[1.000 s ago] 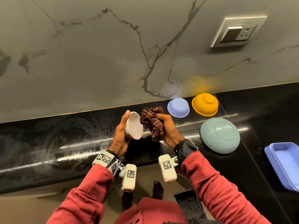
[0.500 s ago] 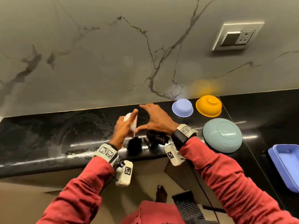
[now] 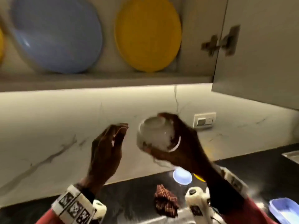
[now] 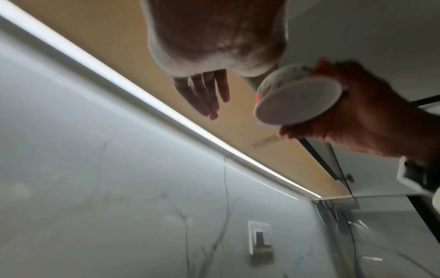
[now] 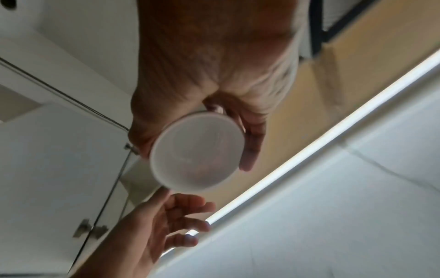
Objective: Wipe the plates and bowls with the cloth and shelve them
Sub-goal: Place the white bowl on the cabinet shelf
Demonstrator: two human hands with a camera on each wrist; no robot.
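Observation:
My right hand (image 3: 176, 143) grips a small white bowl (image 3: 155, 136) raised in front of the wall, below the open cupboard. The bowl (image 5: 197, 152) shows its round mouth in the right wrist view, with fingers curled round its side; its rim (image 4: 297, 101) is also plain in the left wrist view. Just left of the bowl, my left hand (image 3: 110, 143) is lifted with relaxed fingers (image 4: 207, 94) and holds nothing. The checked maroon cloth (image 3: 166, 202) lies crumpled on the black counter (image 3: 129, 196) below. A blue plate (image 3: 58, 33) and a yellow plate (image 3: 147, 33) lean upright on the shelf.
The open cupboard door (image 3: 258, 50) with its hinge hangs at the upper right. A small blue bowl (image 3: 182, 176) and a sliver of yellow bowl (image 3: 199, 178) sit on the counter behind my right arm. A blue tray (image 3: 284, 210) lies at the bottom right; a wall socket (image 3: 204, 120) is beside the bowl.
The cloth was dropped on the counter. The white bowl passed from my left hand to my right, and both hands rose toward the cupboard as my view tilted up.

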